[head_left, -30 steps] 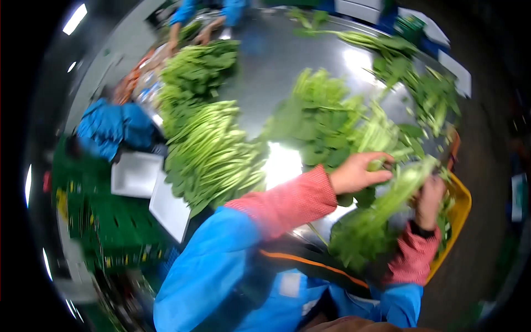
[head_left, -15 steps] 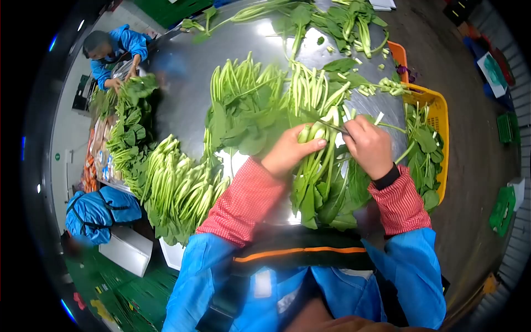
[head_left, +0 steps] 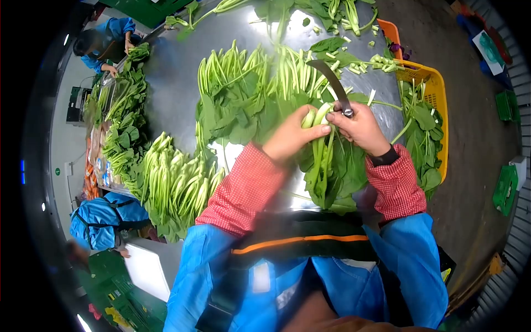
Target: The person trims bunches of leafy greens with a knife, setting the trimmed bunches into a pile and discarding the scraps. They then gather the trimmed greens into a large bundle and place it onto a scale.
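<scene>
My left hand (head_left: 293, 134) is closed around the pale stem ends of a bunch of leafy greens (head_left: 319, 174), whose leaves hang down toward me. In my right hand (head_left: 362, 126) is a knife with a curved dark blade (head_left: 330, 77), which points up and away to the left. The thumb and fingertips of that hand also touch the stems beside my left hand. Just beyond lie trimmed bunches of greens (head_left: 232, 91) on the metal table (head_left: 171, 83). Cut stem pieces (head_left: 381, 62) are scattered past the knife.
A yellow crate (head_left: 437, 83) with leafy greens stands at the table's right edge, an orange crate (head_left: 390, 33) behind it. More greens (head_left: 177, 177) are piled on the left. Two people in blue work at the left, one (head_left: 113, 33) handling greens, another near a white box (head_left: 146, 271).
The knife blade has swung from lying across the stems to pointing up and away. My right fingers have come to the stems. At lower left, the white box has shifted and tilted.
</scene>
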Tool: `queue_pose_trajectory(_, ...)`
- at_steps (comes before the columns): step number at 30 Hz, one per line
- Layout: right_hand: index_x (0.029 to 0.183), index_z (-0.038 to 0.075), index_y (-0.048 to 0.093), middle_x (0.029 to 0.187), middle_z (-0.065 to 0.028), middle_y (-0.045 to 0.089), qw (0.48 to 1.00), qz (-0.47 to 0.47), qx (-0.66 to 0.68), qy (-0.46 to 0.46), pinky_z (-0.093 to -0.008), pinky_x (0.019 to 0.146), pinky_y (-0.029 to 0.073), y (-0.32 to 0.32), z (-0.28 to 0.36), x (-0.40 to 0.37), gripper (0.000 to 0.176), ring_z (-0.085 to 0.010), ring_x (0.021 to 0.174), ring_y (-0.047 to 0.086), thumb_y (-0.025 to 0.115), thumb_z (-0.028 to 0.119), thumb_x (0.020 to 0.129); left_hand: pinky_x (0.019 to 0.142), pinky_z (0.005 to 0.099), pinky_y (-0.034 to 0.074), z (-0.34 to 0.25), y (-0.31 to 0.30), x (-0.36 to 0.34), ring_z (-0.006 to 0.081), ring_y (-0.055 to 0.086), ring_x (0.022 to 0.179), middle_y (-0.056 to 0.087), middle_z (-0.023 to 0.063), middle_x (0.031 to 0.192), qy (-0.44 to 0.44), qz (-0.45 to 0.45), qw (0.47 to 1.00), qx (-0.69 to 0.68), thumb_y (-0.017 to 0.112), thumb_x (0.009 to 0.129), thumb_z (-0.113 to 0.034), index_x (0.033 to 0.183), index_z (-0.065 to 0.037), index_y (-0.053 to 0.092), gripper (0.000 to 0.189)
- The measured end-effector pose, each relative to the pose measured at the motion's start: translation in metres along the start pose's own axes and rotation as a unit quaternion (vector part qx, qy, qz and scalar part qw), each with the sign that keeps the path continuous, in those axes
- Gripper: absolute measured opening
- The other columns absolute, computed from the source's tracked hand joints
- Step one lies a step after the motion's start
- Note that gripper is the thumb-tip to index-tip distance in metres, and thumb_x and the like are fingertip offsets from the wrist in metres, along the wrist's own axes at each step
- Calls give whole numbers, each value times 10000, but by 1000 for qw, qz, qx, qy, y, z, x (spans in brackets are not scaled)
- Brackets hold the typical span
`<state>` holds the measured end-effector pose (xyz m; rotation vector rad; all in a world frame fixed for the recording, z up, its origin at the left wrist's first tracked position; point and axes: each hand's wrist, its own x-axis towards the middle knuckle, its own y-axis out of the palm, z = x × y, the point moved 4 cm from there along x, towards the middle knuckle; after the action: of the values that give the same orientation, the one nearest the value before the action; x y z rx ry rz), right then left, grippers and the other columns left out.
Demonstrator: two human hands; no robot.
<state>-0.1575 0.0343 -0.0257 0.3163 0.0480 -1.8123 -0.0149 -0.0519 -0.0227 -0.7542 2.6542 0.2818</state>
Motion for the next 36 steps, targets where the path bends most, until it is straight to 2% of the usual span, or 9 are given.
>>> queue_pose_trajectory(6, 938, 23, 573, 632, 35, 534, 993, 46, -84, 76, -168, 424, 349, -9, -13, -5, 191, -28, 482, 479, 669, 162, 848, 535, 239, 440, 20, -22, 0, 74, 525, 581, 558, -30, 666, 131, -64, 972, 182, 676, 865, -171, 914, -58, 604, 143)
queue_pose_trajectory(7, 897, 30, 578, 623, 43, 526, 996, 33, -45, 76, -174, 424, 345, -13, -14, -6, 170, -28, 479, 473, 665, 168, 849, 590, 249, 471, 22, -29, -3, 86, 556, 630, 584, -8, 684, 152, -150, 930, 300, 676, 868, -194, 928, -45, 610, 174)
queue_pose_trajectory(10, 773, 50, 595, 598, 66, 501, 995, -7, 71, 75, -192, 425, 332, -21, -18, -11, 169, -30, 469, 458, 654, 186, 854, 700, 239, 479, 45, -47, -4, 77, 563, 770, 616, 59, 825, 7, -123, 949, 289, 659, 881, -220, 1022, -46, 602, 231)
queue_pose_trajectory(11, 766, 52, 590, 591, 65, 497, 996, -7, 17, 86, -189, 419, 324, -20, -17, -8, 183, -26, 466, 452, 651, 196, 860, 832, 272, 468, 42, -41, -9, 105, 560, 950, 612, 106, 1057, 142, -134, 908, 370, 618, 910, -247, 1219, -40, 542, 379)
queue_pose_trajectory(15, 817, 54, 588, 550, 55, 474, 997, -6, -75, 27, -192, 391, 303, 5, -17, 21, 194, -29, 426, 417, 627, 229, 890, 942, 310, 438, 37, -24, 3, 166, 546, 1084, 560, 89, 1231, 102, -10, 992, 72, 547, 950, -247, 1434, -1, 293, 599)
queue_pose_trajectory(19, 835, 52, 574, 551, 46, 483, 998, 13, 3, 65, -188, 362, 355, 4, -28, 57, 250, -42, 409, 438, 608, 290, 903, 881, 311, 461, 23, -31, 11, 168, 558, 1082, 603, 100, 1168, -22, 20, 983, -182, 555, 942, -260, 1321, -6, 441, 470)
queue_pose_trajectory(26, 876, 62, 537, 577, 56, 478, 982, 36, 151, 104, -168, 356, 364, -8, -47, 80, 234, -16, 418, 414, 606, 282, 912, 885, 366, 487, 33, -61, 26, 264, 561, 1091, 534, 191, 1249, -56, -4, 967, -249, 512, 955, -229, 1339, 24, 365, 483)
queue_pose_trajectory(32, 942, 25, 615, 561, 36, 513, 997, 65, 9, 51, -193, 347, 298, 19, -54, 85, 237, -32, 392, 401, 586, 259, 929, 804, 288, 532, 38, -45, 43, 154, 634, 888, 622, 87, 1079, 1, 28, 978, -208, 589, 920, -205, 1318, -29, 452, 456)
queue_pose_trajectory(36, 955, 36, 611, 668, -2, 585, 987, -148, -59, 4, -209, 407, 365, -32, -45, 114, 271, -54, 470, 474, 652, 293, 875, 760, 298, 555, 44, -62, 40, 171, 655, 853, 660, 105, 995, -42, -22, 965, -257, 575, 931, -224, 1232, -16, 511, 371)
